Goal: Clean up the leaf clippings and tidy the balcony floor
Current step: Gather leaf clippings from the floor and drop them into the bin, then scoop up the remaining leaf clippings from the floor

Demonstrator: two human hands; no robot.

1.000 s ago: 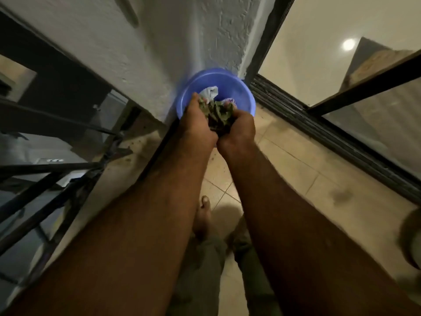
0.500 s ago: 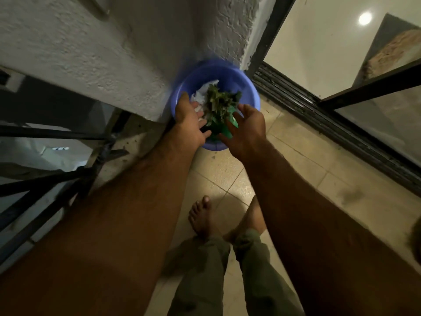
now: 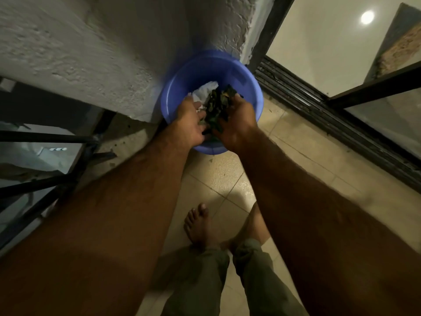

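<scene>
Head view: both hands meet over a blue basin, with a clump of leaf clippings squeezed between them. The right hand curls its fingers round the clump. The left hand presses its side with fairly straight fingers. The clump hangs over crumpled white paper inside the basin. The basin sits in the corner of the tiled floor, against a rough white wall and beside the dark door track. Black railing bars line the floor's left edge. Bare feet stand between the forearms, which hide much of the floor.
</scene>
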